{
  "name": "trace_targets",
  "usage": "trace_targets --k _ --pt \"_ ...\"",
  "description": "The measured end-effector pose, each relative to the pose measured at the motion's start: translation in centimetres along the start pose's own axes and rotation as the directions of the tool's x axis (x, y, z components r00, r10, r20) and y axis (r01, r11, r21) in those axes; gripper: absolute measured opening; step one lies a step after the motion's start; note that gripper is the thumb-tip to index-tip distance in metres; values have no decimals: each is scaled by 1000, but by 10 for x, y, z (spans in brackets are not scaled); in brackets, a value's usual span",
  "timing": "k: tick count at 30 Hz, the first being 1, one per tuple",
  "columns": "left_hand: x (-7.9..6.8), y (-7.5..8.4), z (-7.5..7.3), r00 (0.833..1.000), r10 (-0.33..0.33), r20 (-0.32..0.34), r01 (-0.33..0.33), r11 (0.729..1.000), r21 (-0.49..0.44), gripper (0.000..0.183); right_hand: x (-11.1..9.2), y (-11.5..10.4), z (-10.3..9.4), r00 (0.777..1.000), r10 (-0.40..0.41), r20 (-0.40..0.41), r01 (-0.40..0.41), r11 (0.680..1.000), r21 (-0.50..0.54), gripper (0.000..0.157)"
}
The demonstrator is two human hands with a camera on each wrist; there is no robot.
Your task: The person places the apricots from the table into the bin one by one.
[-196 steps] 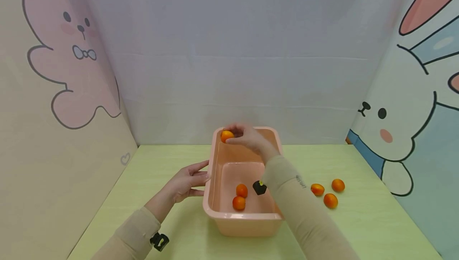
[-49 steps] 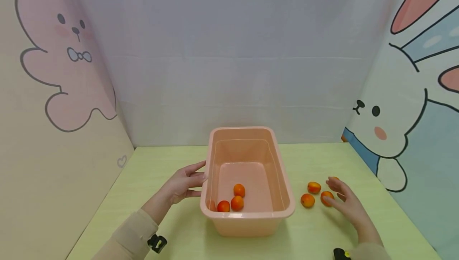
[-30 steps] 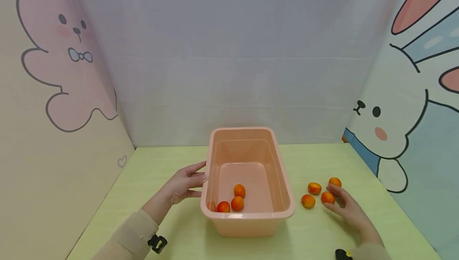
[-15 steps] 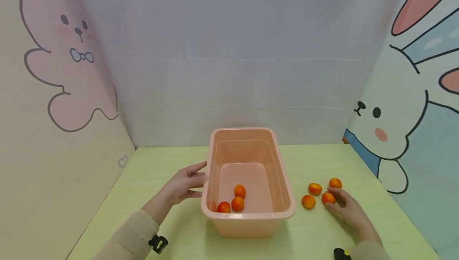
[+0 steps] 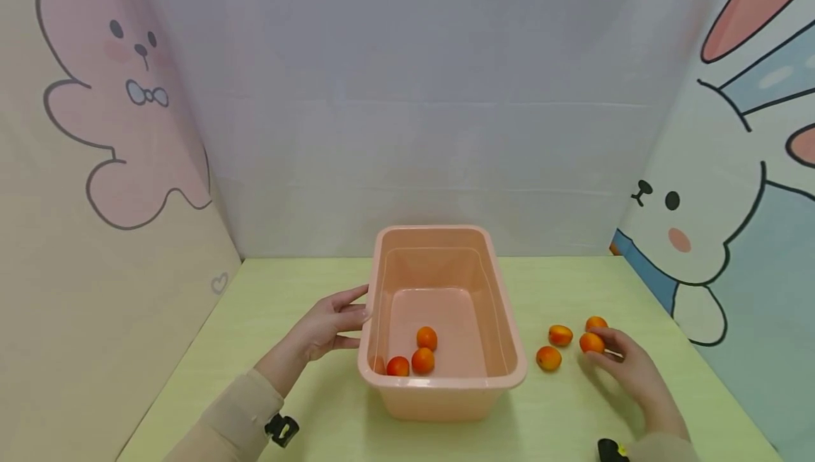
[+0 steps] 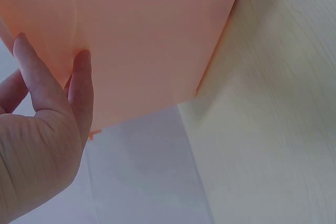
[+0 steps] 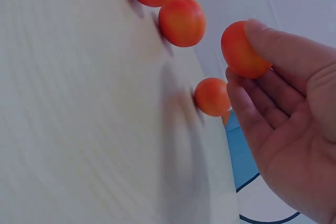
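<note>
My right hand (image 5: 630,370) pinches a small orange-red fruit (image 7: 244,51) between thumb and fingers. The right wrist view shows it raised off the table, its shadow below. Three similar fruits lie around it: one (image 5: 596,323) just behind, one (image 5: 560,335) to the left and one (image 5: 549,358) nearer the front. A peach-coloured plastic bin (image 5: 442,402) stands mid-table, and three more of the fruits (image 5: 423,361) rest inside near its front left. My left hand (image 5: 331,324) touches the bin's left wall with fairly straight fingers (image 6: 81,87).
The pale green table (image 5: 305,274) runs back to a white cloth backdrop (image 5: 420,108). Side panels with a pink bear (image 5: 136,136) and a white rabbit (image 5: 707,235) close off left and right. Both sleeves carry a black device (image 5: 281,429) near the wrist.
A third fruit has gone into the bin since the oldest frame. My right hand has moved to the table fruits, gripped one and just lifted it slightly. The left hand stays put.
</note>
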State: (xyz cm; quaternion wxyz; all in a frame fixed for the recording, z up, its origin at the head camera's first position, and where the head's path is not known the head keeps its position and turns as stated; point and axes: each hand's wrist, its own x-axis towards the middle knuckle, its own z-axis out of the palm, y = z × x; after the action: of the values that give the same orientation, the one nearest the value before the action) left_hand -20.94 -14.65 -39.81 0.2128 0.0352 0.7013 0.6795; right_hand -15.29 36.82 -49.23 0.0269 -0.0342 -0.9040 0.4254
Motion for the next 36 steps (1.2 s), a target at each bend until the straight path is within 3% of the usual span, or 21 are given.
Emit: trace_targets --k 7,12,25,36 --pt "0 1 0 1000 -1 -3 1 1000 4 66 8 -18 -15 993 -82 -86 84 996 19 57" --pt "0 1 1 1000 -5 -12 5 1000 5 66 21 -36 -28 989 -101 -111 102 995 2 59" --pt "0 0 0 1000 -4 -12 4 1000 6 65 53 -103 -55 984 -163 -78 165 986 32 63" --pt "0 -1 -1 1000 12 11 -12 1000 2 66 84 -166 -56 972 -228 -61 232 970 71 62"
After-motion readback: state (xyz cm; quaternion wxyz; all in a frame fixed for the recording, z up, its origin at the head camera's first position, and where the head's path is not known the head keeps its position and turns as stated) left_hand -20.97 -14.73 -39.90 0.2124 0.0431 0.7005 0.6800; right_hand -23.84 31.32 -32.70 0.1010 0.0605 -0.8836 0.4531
